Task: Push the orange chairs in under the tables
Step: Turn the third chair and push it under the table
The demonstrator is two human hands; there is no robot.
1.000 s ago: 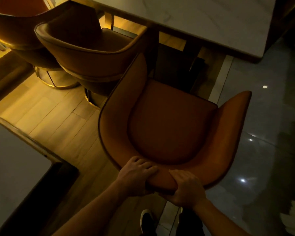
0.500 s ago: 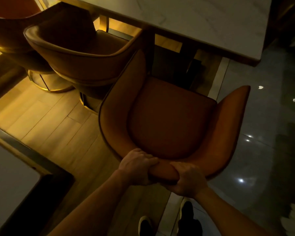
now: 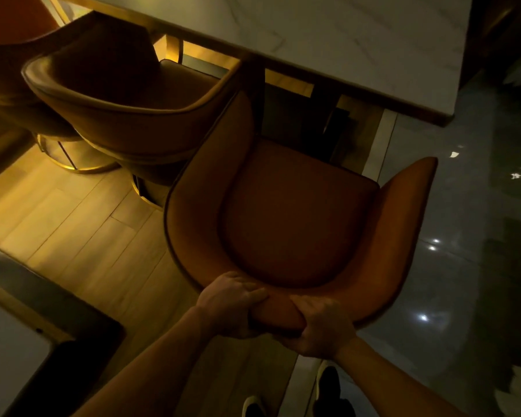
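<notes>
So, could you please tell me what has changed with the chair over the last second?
Little has changed. The orange chair has edged slightly forward toward the marble table, and the person has stepped after it, both shoes now showing. The left hand and right hand keep the same grip on the backrest top; nothing was let go. The neighbouring chair stays tucked under the table.

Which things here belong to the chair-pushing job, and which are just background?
Part of the job:
- orange chair, gripped at its backrest by the left hand and right hand
- marble-topped table ahead of it
- second orange chair, already partly under that table

Background:
- dark-edged table corner, lower left
- wooden floor
- glossy tiles
- shoes
</notes>
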